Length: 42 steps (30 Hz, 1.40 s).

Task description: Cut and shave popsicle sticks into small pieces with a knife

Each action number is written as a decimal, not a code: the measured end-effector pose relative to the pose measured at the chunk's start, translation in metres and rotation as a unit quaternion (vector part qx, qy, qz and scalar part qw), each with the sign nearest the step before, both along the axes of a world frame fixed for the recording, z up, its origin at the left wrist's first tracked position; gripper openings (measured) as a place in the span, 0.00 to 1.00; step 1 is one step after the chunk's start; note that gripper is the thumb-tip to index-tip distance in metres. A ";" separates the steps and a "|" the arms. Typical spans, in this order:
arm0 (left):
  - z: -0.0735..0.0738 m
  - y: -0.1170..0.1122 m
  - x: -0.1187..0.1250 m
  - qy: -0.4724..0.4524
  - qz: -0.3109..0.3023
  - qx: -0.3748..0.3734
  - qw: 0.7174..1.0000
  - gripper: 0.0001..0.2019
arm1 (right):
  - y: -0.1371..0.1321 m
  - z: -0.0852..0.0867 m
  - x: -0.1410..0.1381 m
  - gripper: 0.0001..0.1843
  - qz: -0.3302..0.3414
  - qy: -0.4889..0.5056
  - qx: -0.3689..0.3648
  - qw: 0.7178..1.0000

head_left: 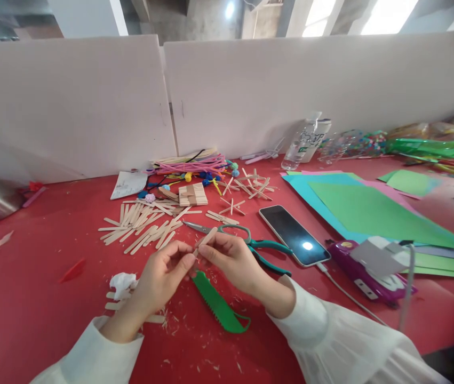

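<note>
Between both hands is a pale wooden craft stick (209, 237), tilted with its far end up to the right. My left hand (166, 269) pinches its lower end, thumb against fingertips. My right hand (232, 261) grips it higher up, fingers closed around it. Just below the hands lies a green serrated strip (218, 304) with a thin loop at its near end. Wood shavings are scattered around it. Past my right hand rest scissors (198, 228) and teal-handled pliers (270, 245). A pile of loose craft sticks (142, 224) spreads beyond my left hand.
Crossed stick pieces (254, 184) and a stick bundle (193, 194) lie farther back, near pink pipe cleaners (194, 164). To the right are a phone (294, 234) on a cable, a purple power strip (365, 274), coloured paper (371, 208) and a plastic bottle (301, 144). White panels (291, 85) border the red table.
</note>
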<state>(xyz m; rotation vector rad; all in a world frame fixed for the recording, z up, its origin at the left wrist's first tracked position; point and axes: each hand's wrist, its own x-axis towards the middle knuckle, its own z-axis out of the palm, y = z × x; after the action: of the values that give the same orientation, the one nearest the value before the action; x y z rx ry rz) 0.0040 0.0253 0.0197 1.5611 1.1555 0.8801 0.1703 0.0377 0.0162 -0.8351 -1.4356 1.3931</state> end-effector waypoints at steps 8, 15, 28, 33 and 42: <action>0.002 0.005 -0.003 -0.031 0.017 -0.019 0.999 0.14 | 0.002 0.001 0.005 0.14 0.059 0.010 -0.015 0.998; 0.001 -0.001 0.001 0.071 0.112 0.120 0.984 0.11 | 0.001 0.002 0.002 0.14 0.031 -0.014 -0.070 0.997; 0.000 -0.003 0.005 0.068 0.081 0.116 0.988 0.07 | 0.001 0.003 0.001 0.15 0.032 0.001 -0.081 0.996; -0.002 -0.004 0.005 0.078 0.066 0.130 0.986 0.06 | 0.000 0.000 -0.002 0.14 0.015 -0.011 -0.065 0.998; 0.000 0.001 0.000 -0.011 0.109 0.028 0.994 0.11 | 0.023 0.008 0.033 0.07 -0.171 -0.377 0.148 0.898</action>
<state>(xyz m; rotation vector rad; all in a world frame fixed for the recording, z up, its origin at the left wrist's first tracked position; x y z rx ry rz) 0.0039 0.0264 0.0200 1.4851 1.3126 1.0777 0.2034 0.0604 0.0241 -1.4285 -1.8873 0.5583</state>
